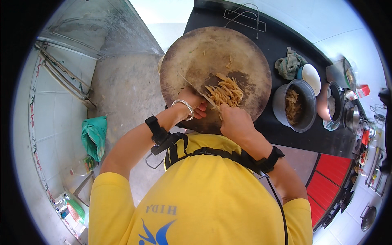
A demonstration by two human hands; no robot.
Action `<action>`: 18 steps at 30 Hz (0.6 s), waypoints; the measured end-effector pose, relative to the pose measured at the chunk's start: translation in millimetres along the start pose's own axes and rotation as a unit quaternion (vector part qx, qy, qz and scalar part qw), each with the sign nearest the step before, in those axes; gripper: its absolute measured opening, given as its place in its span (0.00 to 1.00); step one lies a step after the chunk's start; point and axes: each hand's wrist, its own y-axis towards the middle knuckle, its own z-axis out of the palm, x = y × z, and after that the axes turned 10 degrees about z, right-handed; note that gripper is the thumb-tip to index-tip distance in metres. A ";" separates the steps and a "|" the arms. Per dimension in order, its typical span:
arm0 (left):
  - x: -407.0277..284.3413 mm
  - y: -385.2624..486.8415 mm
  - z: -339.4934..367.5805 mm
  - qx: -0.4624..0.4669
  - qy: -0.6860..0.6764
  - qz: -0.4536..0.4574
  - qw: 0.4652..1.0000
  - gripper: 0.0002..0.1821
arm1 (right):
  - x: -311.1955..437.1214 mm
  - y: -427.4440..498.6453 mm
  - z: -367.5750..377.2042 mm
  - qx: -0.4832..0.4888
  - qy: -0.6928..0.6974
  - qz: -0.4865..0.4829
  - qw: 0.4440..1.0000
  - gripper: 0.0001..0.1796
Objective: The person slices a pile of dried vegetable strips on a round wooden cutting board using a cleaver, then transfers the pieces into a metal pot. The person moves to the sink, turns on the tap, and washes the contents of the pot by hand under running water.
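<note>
My right hand [235, 122] grips the handle of a kitchen knife [200, 94], whose thin blade points up and left over a large round wooden chopping board [190, 46]. Beside the blade, on its left, is my left hand [192, 101], with a silver bangle at the wrist. Its fingers curl near the blade, and their inner side is hidden, so I cannot tell whether they hold anything. Right of the blade lies a heap of brown food strips [226, 92], cut thin. A few loose bits [229, 62] lie farther up the board.
On the black countertop [266, 134], a grey metal pot [278, 107] holds similar strips. Near it are a crumpled cloth [289, 64], a white bowl or lid [311, 80] and a copper-coloured pot [323, 101]. Behind the board stands a wire rack [245, 20]. A green bag [94, 134] is at the left wall.
</note>
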 end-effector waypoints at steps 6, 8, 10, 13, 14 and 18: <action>0.9 -0.1 4.6 -0.037 -0.007 0.008 0.999 0.12 | 2.2 20.0 18.3 -0.042 0.028 -0.028 0.998 0.09; 1.0 -1.3 5.7 -0.038 0.012 0.012 0.999 0.12 | 0.2 23.8 23.3 -0.061 0.045 -0.034 0.997 0.08; 0.5 -2.3 7.1 -0.030 0.059 0.019 0.998 0.13 | -6.6 26.7 21.6 -0.122 0.077 -0.057 0.988 0.09; -1.4 0.3 12.8 -0.009 0.238 0.135 0.962 0.13 | -19.5 29.1 8.3 -0.025 0.208 -0.005 0.978 0.11; -3.3 3.9 15.5 -0.001 0.294 0.157 0.943 0.12 | -23.9 28.6 1.9 0.044 0.265 0.036 0.963 0.12; -5.4 14.2 26.0 -0.046 0.513 0.351 0.781 0.09 | -35.9 18.8 -21.2 0.069 0.366 0.052 0.926 0.13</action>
